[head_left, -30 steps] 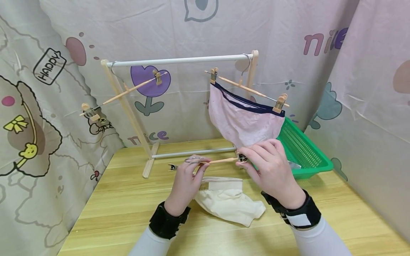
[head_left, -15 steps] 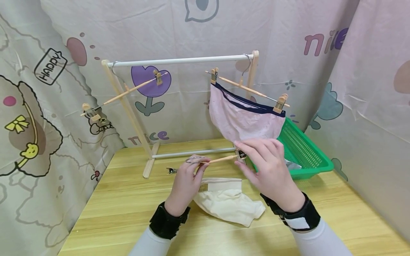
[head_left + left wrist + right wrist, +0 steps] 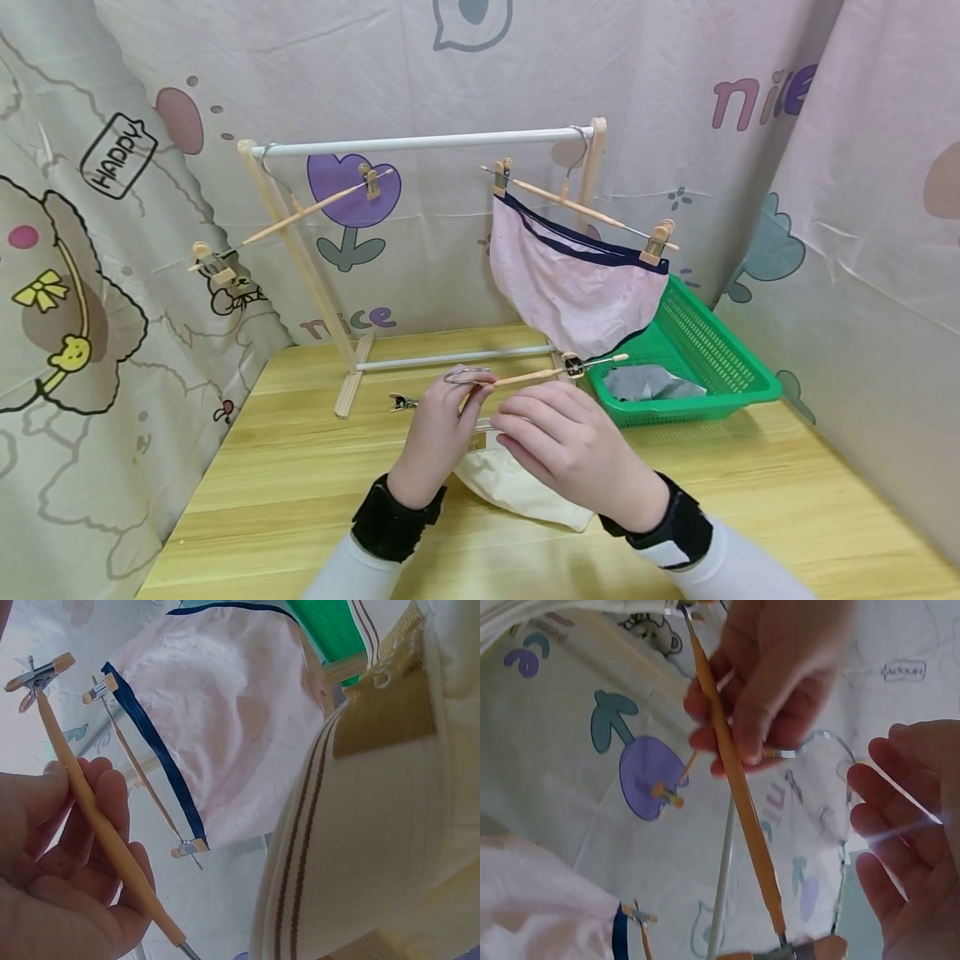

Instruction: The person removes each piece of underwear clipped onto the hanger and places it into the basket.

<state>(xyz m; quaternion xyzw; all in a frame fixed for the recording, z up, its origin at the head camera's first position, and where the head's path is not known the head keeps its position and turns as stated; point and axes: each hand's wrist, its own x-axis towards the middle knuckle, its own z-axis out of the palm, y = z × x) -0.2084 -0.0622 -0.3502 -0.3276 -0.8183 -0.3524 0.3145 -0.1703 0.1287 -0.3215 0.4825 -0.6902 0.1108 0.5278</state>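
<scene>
Cartoon-printed cloth walls close in a pale wooden bench (image 3: 300, 500) on which a small drying rack (image 3: 420, 142) stands, an empty clip hanger (image 3: 292, 215) hung at its left end and a pink garment with dark trim (image 3: 573, 287) clipped to another at its right. Beside the rack sits a green basket (image 3: 720, 367) with grey cloth inside. On the bench in front lies a cream garment (image 3: 517, 487), partly hidden under the right hand (image 3: 570, 446), which hovers over it with fingers relaxed, gripping nothing. The left hand (image 3: 442, 429) pinches a third wooden hanger (image 3: 525, 377) near its wire hook; its rod runs left to right above the cream garment, its far clip toward the basket, just past the right hand's fingertips.
</scene>
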